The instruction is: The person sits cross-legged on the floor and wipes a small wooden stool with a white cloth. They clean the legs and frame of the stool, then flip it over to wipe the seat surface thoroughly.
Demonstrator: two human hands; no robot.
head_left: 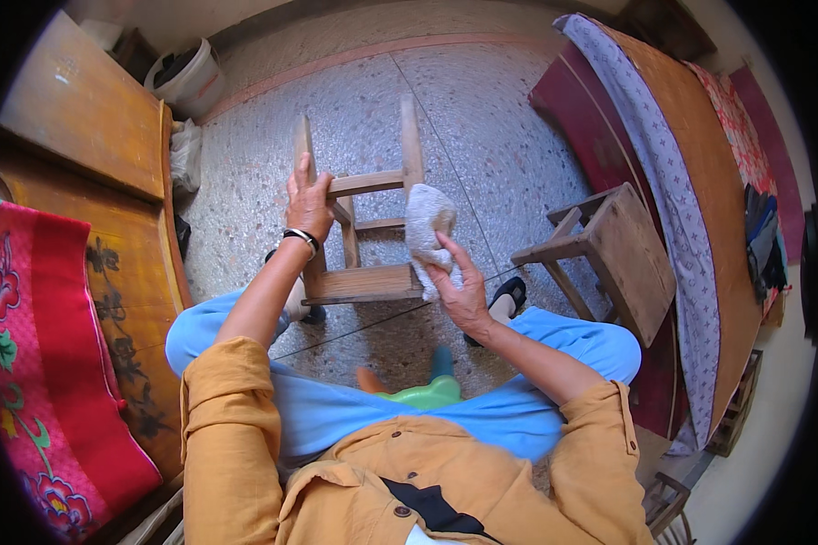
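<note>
A small wooden stool (362, 285) lies tipped over on the floor between my feet, its legs pointing away from me and its seat edge toward me. My left hand (310, 209) is closed round its left side, at the leg near a crossbar. In my right hand (462, 292) a crumpled whitish cloth (430, 225) is gripped between thumb and fingers. The cloth lies against the stool's right side, covering part of the right leg and the seat's end. Some of the right hand's fingers are hidden behind the cloth.
A second wooden stool (629, 263) leans tilted at the right, beside a cloth-edged bed or table (691, 163). Wooden furniture with a red floral cloth (73, 336) stands at the left. Behind it are a white bucket (191, 84) and a plastic bag (185, 156). Under me is a green seat (427, 393).
</note>
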